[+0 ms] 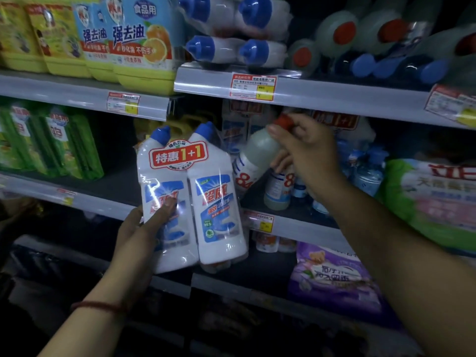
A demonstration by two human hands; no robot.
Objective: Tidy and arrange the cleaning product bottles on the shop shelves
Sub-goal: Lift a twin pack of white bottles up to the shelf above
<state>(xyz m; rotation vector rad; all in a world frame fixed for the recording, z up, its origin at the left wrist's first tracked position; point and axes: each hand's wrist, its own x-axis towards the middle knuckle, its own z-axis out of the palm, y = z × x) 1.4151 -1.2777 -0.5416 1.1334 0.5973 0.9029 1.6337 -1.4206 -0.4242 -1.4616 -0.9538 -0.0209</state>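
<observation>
Open dark stretch on the middle shelf (113, 186), between the green packs (64, 143) and the twin pack (195, 197): room to reach in there. Right of it, crowded: a tilted red-capped bottle (257, 150) leans across the standing bottles (278, 191), with the upper shelf rail (334, 96) close overhead.

Upper shelf (322, 95): yellow detergent jugs (144, 55) at 11 o'clock, blue-capped bottles (226, 48) lying flat at 12. Middle shelf (113, 188): green packs (61, 145) at 9 o'clock. Lower shelf (221, 286): purple pouch (332, 279) at 5 o'clock.

Twin pack (195, 202) gripped by the left hand (144, 228): smooth white plastic, wrapped glossy and clear. Bottle (257, 150) gripped by the right hand (306, 150): matt, cloudy plastic.
</observation>
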